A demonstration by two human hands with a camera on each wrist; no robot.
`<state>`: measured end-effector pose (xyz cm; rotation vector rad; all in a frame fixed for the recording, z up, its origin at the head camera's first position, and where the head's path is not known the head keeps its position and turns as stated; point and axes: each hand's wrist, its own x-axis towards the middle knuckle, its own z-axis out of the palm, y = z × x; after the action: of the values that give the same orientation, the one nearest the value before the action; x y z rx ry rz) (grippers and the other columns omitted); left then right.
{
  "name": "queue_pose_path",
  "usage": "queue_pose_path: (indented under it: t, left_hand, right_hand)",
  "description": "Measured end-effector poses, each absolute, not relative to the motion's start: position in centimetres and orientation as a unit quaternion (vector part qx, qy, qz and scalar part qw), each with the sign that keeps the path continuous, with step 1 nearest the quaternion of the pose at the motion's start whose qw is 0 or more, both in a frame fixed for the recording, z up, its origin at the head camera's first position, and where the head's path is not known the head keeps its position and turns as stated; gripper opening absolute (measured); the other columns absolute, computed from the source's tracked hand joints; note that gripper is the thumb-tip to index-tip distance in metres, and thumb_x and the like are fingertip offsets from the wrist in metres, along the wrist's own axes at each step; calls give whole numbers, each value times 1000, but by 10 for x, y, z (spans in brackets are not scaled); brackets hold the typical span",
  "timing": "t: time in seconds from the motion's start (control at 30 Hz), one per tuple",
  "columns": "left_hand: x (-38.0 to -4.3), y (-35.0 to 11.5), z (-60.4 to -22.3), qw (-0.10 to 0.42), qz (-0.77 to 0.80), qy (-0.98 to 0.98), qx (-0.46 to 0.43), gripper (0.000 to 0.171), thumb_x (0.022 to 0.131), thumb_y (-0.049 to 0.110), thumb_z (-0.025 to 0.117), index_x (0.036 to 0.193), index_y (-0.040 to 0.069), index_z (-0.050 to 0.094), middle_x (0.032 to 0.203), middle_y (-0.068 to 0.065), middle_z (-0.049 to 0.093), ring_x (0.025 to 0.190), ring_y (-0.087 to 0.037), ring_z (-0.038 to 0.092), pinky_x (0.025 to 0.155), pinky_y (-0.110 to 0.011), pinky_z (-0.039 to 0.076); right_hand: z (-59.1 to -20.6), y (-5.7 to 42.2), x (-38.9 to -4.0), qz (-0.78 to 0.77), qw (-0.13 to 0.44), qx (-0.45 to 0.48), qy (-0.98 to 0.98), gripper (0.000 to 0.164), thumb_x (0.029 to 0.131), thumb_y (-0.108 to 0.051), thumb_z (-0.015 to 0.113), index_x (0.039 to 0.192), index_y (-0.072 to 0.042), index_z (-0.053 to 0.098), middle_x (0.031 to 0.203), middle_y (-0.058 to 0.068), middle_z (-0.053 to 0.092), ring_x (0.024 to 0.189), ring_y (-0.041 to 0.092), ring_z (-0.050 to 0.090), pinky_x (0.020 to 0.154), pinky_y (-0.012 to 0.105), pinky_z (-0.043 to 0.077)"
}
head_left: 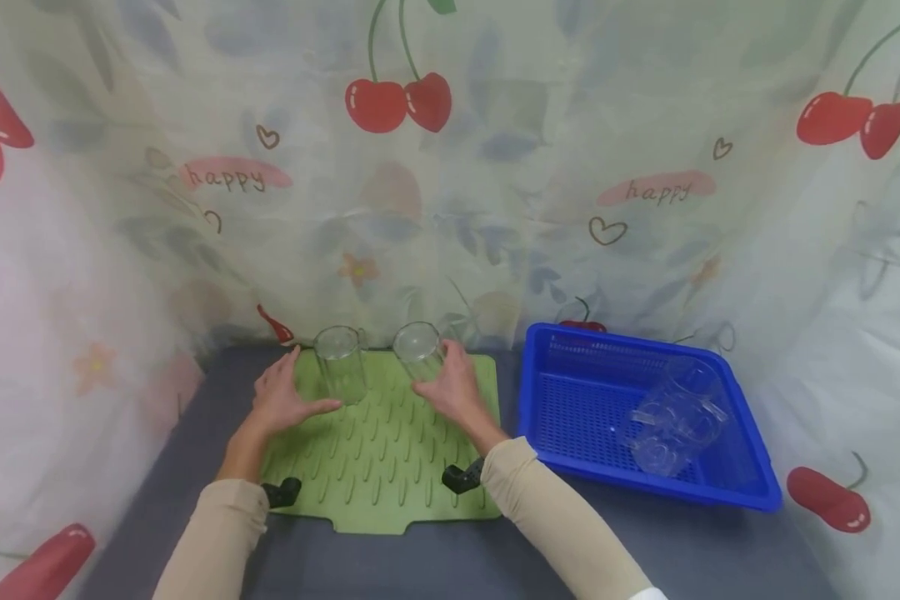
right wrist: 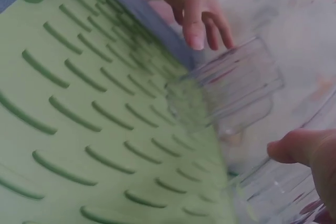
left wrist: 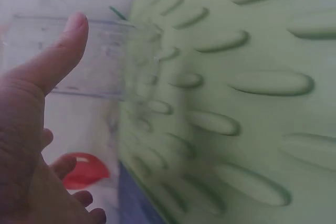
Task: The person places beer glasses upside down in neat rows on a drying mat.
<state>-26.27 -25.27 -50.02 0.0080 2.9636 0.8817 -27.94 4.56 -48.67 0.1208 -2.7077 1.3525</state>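
A clear glass mug (head_left: 342, 367) stands on the far part of a green ridged drying mat (head_left: 375, 454). Beside its left side is my left hand (head_left: 279, 398), fingers and thumb spread apart. In the left wrist view the thumb (left wrist: 65, 51) overlaps the mug, while the right wrist view shows a gap between fingertips and glass. My right hand (head_left: 453, 387) holds a second clear glass (head_left: 417, 350) from its right side, thumb in front and fingers behind. That glass is at the mat's far edge, right of the mug; its lower part is partly hidden by the hand.
To the right of the mat sits a blue plastic basket (head_left: 562, 475) with a perforated bottom. Clear glassware (head_left: 675, 425) lies in its right half. Behind the dark grey table (head_left: 390, 571) and along both sides hangs a cherry-print curtain (head_left: 480, 183).
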Motion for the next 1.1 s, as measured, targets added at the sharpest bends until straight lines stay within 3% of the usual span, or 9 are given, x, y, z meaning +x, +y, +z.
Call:
queue_pose_path:
  t: [0.2,0.73,1.1]
  left_hand:
    - [-265,-259,-516,43,289,956,-14,127,78,63,80,165,8,7,166,-34,11,148,-63,10,111,-82,17]
    - [-263,-269,-543,73,289,954,-37,121,79,69,75,165,9,13,168,-31,6,150,-63,2,116,-81,10]
    - [-260,-271,-546,78,309,948,-21,123,76,66,81,163,6,19,168,-31,2,151,-62,-6,117,-80,2]
  right_hand:
    - [-501,41,-288,463,55,20,-884,84,76,-22,89,144,-3,44,134,19,59,122,35,60,102,46,54]
    - [-529,38,-302,506,42,-27,-861,83,78,-23,89,144,-3,42,140,19,56,129,37,57,109,48,50]
    - [-527,45,-300,488,20,7,-873,81,83,-26,86,143,1,39,139,25,54,131,42,55,110,51,49]
